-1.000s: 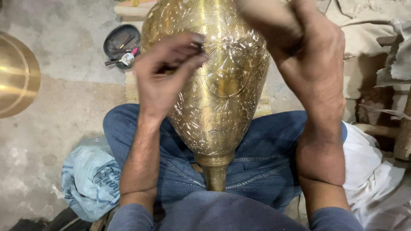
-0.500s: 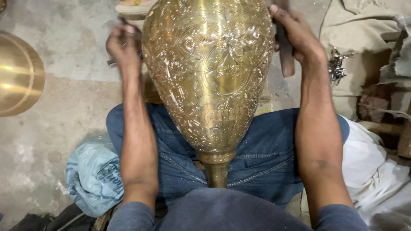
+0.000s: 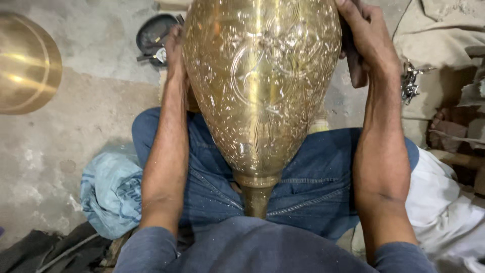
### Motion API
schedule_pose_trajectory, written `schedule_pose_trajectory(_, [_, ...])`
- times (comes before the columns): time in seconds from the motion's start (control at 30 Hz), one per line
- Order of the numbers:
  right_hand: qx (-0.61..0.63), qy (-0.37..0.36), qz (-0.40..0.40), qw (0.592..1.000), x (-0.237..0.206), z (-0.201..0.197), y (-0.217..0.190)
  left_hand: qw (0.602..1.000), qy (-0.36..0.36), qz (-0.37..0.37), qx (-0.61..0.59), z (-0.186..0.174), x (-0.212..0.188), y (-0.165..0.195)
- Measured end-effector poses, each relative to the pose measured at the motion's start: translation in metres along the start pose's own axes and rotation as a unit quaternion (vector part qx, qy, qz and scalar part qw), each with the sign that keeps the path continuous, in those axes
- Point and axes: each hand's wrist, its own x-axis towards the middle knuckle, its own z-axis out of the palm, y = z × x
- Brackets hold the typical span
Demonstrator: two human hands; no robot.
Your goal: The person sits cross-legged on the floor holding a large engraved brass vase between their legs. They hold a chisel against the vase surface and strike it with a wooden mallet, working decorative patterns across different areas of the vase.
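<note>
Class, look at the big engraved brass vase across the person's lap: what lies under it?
Under the brass vase are the blue jeans. Its narrow neck points toward the body. Whatever supports its far end is hidden.

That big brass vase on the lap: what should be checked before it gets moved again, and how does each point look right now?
1. Left hand on the vase: ok, it lies against the vase's side.
2. Right hand on the vase: ok, it grips the opposite side.
3. Narrow neck supported: ok, it sits between the jeans-clad legs.
4. Floor beside the left arm: not ok, a blue bag lies close.
5. Dark dish of small tools beyond the vase: cannot tell whether it is clear of it.
</note>
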Motion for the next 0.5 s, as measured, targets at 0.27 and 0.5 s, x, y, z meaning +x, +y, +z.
schedule_pose_trajectory(0.27, [-0.362,0.179,-0.316,0.859,-0.038,-0.010,-0.038,0.878,0.114,0.421,0.196,0.026,-0.087,0.067])
schedule_pose_trajectory(0.5, [-0.566,0.146,-0.385,0.714,-0.070,-0.025,-0.093,0.915,-0.162,0.342,0.144,0.084,-0.174,0.085])
